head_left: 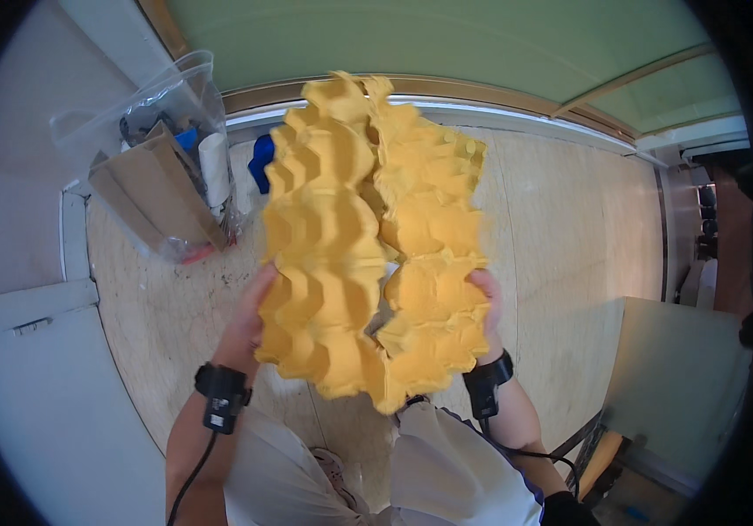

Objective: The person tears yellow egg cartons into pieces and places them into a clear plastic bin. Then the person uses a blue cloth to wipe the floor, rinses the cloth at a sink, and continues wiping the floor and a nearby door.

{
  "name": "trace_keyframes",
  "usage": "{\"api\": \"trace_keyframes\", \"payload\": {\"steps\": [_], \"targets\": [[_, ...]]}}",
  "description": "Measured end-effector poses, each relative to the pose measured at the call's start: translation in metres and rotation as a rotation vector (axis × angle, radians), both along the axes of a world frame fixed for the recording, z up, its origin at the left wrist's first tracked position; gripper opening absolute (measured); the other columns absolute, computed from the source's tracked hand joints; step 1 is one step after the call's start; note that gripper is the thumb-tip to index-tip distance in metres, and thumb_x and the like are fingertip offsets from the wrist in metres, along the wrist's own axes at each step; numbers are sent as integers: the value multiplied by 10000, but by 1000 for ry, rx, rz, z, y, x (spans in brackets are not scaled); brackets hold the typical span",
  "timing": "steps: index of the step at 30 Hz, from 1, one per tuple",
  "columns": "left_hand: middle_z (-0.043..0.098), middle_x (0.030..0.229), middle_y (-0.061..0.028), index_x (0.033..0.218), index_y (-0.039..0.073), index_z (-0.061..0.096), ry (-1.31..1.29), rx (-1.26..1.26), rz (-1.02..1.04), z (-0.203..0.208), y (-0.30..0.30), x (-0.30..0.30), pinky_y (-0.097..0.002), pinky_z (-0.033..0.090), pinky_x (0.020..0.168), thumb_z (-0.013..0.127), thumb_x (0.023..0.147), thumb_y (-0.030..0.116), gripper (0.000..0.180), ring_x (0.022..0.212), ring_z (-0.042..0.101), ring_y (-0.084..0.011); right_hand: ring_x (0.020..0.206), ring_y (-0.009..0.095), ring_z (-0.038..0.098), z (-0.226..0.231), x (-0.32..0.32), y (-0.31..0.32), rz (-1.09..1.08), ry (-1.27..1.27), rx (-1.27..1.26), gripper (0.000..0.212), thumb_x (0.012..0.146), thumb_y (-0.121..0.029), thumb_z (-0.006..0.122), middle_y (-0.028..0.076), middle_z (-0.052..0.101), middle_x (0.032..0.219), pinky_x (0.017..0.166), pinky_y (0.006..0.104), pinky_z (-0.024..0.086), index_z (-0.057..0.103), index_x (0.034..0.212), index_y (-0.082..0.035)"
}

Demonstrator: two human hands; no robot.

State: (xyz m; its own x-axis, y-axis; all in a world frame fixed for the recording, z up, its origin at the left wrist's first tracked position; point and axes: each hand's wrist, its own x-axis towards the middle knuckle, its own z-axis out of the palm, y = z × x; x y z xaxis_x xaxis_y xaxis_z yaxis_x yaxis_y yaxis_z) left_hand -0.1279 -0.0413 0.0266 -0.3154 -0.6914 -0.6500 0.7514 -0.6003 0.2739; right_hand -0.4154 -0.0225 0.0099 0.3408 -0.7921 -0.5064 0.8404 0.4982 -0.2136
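A yellow moulded-pulp egg tray (324,237) fills the middle of the view, held up above the floor in front of my legs. It is bent along its length, and a ragged split with gaps runs down its centre. My left hand (258,294) grips its left edge, the fingers mostly hidden behind it. On the opposite edge my right hand (487,294) holds on, its fingers partly out of sight behind the tray. Each wrist wears a black strapped device with a cable.
A clear plastic bin (206,74) at the upper left holds a cardboard box (153,188) and a white roll (214,167). A blue object (261,162) lies behind the tray. Sliding glass panels (447,44) close the far side. A frosted panel (670,377) stands at right.
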Motion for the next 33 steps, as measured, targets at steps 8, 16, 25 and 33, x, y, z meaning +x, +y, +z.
{"api": "trace_keyframes", "payload": {"steps": [8,16,25,33], "targets": [[558,1184,-88,1318,33,433,122,1,-19,-18,13,-20,-285,498,819,540,860,33,471,990,595,-156,1062,219,590,6,50,-12,192,335,-109,452,869,-45,533,110,535,1256,876,346,502,414,1304,-19],[559,1176,-84,1315,24,437,-288,-211,21,-64,4,18,-273,495,807,518,842,-14,481,980,594,-145,1022,181,597,-11,13,-4,160,769,-168,395,841,-47,574,97,602,1152,848,309,492,505,1226,4],[570,1124,-55,1280,54,513,-1155,-445,-157,-88,-14,20,-215,450,752,458,758,-103,548,924,551,-102,984,157,591,-16,-71,18,-101,1185,-208,359,838,-60,558,66,614,1109,859,291,462,538,1194,-12],[545,1121,-103,1275,80,521,-1356,-681,-224,-74,-9,0,-255,483,724,492,698,-113,610,851,536,-180,956,160,602,-25,-43,27,133,955,-207,335,818,-39,589,59,634,1046,854,301,468,562,1151,-9]]}}
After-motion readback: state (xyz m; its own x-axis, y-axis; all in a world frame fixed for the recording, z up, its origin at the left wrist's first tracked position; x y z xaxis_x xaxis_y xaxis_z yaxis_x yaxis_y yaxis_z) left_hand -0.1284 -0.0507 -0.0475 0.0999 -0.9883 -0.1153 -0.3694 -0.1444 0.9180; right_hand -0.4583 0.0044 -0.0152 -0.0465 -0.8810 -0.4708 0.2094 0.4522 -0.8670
